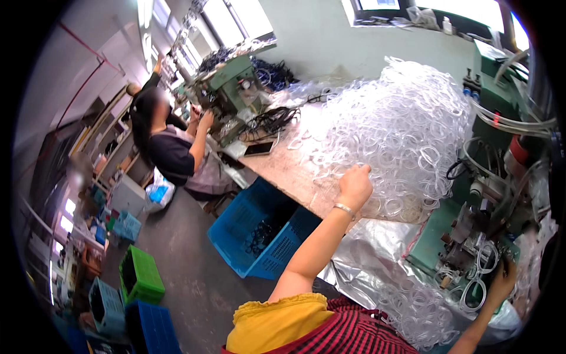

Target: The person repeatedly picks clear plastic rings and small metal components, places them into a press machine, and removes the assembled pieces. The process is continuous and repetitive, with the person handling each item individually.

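A large heap of clear plastic rings [401,130] covers the far part of the workbench [283,171]. At the heap's near left edge is my left hand [355,187], its fingers curled closed; whatever they may hold does not show. My right hand [502,280] is at the green machine [433,239] on the right, beside its metal working parts [469,242]. Its fingers are in shadow and partly hidden, so their grip is unclear. Two loops of clear tubing [473,294] hang by that hand. More clear rings [418,315] lie below, on silver sheeting [365,248] in front of me.
A blue crate [265,236] with dark pieces stands under the bench's left edge. On the bench lie a phone [259,148] and black cords [274,121]. A co-worker [171,147] sits at another green machine [236,82]. Green [141,274] and blue crates [150,327] stand on the floor.
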`<state>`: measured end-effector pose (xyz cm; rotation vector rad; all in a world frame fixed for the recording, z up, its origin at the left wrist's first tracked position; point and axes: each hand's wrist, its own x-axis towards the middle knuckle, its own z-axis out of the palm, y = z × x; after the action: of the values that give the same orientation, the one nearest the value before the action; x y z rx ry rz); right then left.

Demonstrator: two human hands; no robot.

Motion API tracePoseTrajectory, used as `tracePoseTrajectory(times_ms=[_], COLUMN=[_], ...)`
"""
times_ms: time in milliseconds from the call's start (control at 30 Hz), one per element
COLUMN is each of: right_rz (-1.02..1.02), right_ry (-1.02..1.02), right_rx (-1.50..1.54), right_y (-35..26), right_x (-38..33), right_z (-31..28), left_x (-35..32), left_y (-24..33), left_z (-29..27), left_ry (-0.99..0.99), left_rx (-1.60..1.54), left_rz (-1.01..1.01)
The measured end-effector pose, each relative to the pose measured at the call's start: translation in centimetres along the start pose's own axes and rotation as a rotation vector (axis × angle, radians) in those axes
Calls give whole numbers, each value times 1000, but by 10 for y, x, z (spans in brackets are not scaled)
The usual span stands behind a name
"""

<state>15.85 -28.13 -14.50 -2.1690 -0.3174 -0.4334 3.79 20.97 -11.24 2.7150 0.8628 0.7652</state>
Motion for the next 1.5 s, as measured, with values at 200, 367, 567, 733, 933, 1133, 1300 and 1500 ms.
tracePoseTrajectory(times_ms=[200,367,567,733,933,1133,1300,1500], right_rz=[-39,145,-24,95,117,179,98,-90], right_ry=[153,118,-150,-133,-207,-216,-198,12], right_rx=[-115,-116,482,758,725,1033,996,-285], right_y=[18,16,-135,-147,-155,-172,-177,-75], right_x=[-58,-84,4,15,14,10,-7,-5], right_z=[-32,-78,-21,22,15,25,11,-6], left_x=[-18,-30,-35,-75,-69,-43,-56,-82], left_y=[-39,-10,52,84,122,197,199,205], left_z=[11,-36,-56,-26,-36,-87,-89,-71], left_ry=[145,107,158,-125,9,224,133,108], left_rx=[-447,-1375,-1197,-1347,-1655,-1551,-1606,-784], left_rz=[-52,199,44,-12,170,559,751,1382])
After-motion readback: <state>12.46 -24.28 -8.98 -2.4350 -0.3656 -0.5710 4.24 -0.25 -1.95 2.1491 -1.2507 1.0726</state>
